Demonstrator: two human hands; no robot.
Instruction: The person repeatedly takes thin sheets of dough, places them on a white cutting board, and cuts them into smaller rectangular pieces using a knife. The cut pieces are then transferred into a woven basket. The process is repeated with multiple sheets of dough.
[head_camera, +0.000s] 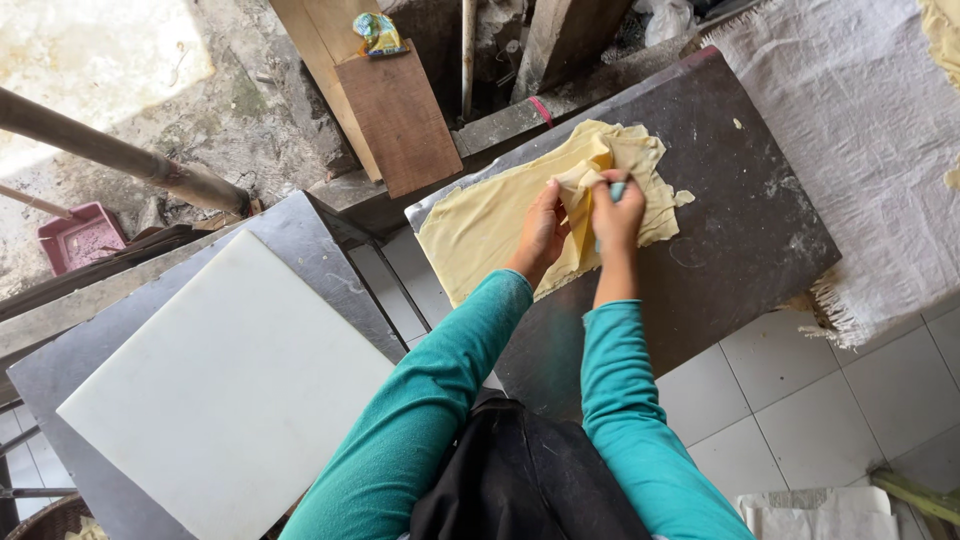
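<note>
A stack of thin pale yellow dough sheets lies on a dark metal table. My left hand pinches a lifted, folded edge of the top sheet. My right hand grips the same raised sheet together with a small light blue tool, mostly hidden in the fingers. Both arms wear teal sleeves. The sheet hangs crumpled between the two hands, above the stack.
A white cutting board rests on a grey metal surface at the left. A grey cloth covers a table at the right. Wooden planks, a pole and a pink tray lie beyond. White floor tiles show below.
</note>
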